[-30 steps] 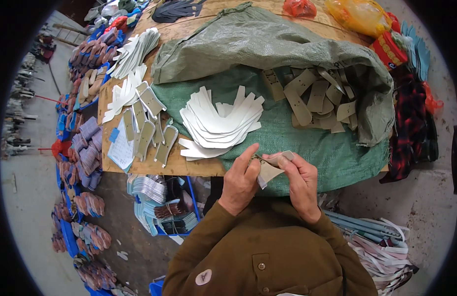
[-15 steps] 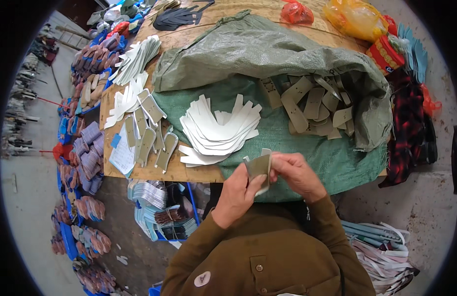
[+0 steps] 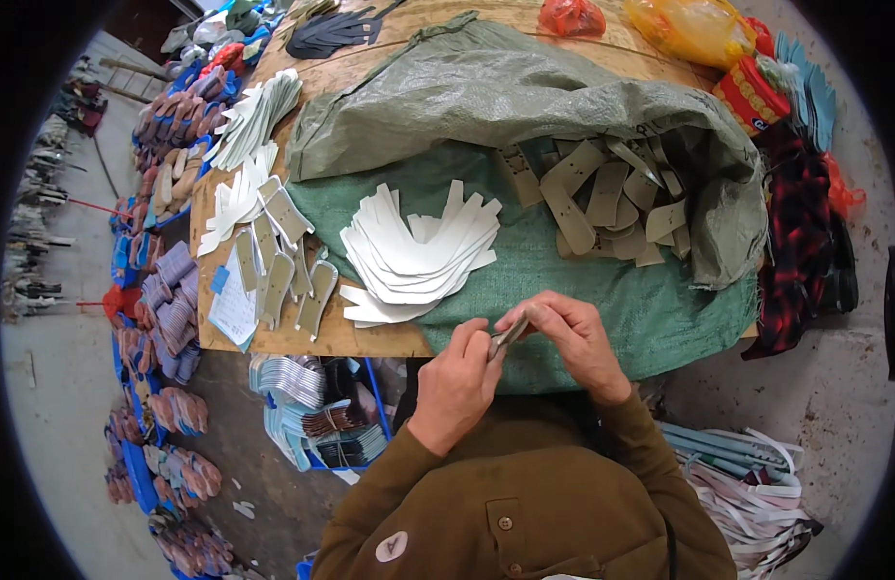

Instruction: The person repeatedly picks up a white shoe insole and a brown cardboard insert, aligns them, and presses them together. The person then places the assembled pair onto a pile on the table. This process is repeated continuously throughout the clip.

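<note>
A wooden table (image 3: 375,340) carries a green woven sack (image 3: 534,253), its grey-green flap folded back. Curved tan pieces (image 3: 612,198) heap at the sack's right; left of them, white cutouts (image 3: 413,261) fan out in a U. At the table's near edge, the left hand (image 3: 454,387) and right hand (image 3: 573,340) both pinch one small tan piece (image 3: 509,334) between them (seen nearly edge-on).

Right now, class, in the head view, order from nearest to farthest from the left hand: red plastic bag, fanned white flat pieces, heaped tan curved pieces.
1. Fanned white flat pieces: ahead, slightly left.
2. Heaped tan curved pieces: ahead, right.
3. Red plastic bag: far ahead, right.
</note>
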A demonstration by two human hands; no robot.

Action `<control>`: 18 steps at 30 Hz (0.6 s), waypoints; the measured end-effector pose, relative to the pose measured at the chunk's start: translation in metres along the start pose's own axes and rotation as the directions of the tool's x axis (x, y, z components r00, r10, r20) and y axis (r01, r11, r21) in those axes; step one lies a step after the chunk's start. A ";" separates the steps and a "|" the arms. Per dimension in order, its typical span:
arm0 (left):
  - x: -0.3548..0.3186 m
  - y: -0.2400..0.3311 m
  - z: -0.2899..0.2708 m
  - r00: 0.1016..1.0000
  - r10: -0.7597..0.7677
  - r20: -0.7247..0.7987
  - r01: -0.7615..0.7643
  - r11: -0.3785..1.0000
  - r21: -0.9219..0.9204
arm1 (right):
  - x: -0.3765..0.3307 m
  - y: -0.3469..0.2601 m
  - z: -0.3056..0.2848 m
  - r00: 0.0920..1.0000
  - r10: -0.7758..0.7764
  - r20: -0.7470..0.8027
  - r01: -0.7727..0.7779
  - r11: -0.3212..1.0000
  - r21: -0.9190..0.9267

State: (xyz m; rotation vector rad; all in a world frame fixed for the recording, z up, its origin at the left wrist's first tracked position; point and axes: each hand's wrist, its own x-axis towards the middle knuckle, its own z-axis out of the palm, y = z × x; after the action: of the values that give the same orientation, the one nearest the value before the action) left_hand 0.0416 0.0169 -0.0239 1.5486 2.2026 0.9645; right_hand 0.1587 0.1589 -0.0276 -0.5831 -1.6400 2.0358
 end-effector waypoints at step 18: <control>0.003 -0.010 0.022 0.990 0.008 -0.140 -0.022 0.995 -0.098 | -0.026 -0.023 0.028 0.927 -0.149 -0.344 0.125 0.988 -0.093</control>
State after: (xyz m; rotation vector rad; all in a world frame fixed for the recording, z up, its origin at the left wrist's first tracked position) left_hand 0.0462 0.0254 -0.0461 1.4971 2.2005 1.2014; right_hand 0.1654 0.1254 0.0020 -0.7825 -1.4948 1.6667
